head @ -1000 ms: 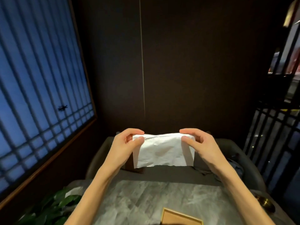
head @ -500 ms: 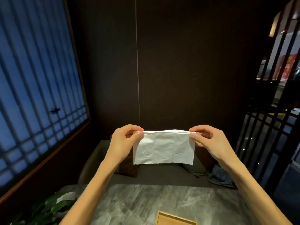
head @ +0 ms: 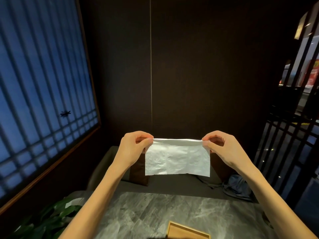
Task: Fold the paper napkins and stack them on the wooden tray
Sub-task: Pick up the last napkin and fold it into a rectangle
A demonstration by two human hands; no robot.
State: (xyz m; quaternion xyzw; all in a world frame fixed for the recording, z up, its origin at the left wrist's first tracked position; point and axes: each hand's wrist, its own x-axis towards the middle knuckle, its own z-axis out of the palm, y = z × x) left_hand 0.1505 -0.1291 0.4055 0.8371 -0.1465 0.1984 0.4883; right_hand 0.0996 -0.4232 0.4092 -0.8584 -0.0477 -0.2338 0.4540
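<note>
A white paper napkin (head: 177, 160) hangs in the air in front of me, folded over along its top edge and stretched flat. My left hand (head: 133, 149) pinches its upper left corner between thumb and fingers. My right hand (head: 224, 149) pinches the upper right corner the same way. Both hands are held well above the grey marble table (head: 146, 213). The wooden tray (head: 186, 232) lies on the table at the bottom edge of the view, only its far rim and corner showing.
A dark sofa (head: 172, 185) with a brown cushion (head: 138, 175) and bluish cloth (head: 236, 187) stands beyond the table. Green leaves (head: 43, 219) sit at the lower left under a lattice window (head: 43, 83). A dark slatted screen (head: 290, 144) closes the right side.
My hands have moved apart and pulled the napkin taut, so its folded top edge is straight and the sheet hangs flatter. The camera has tilted up slightly.
</note>
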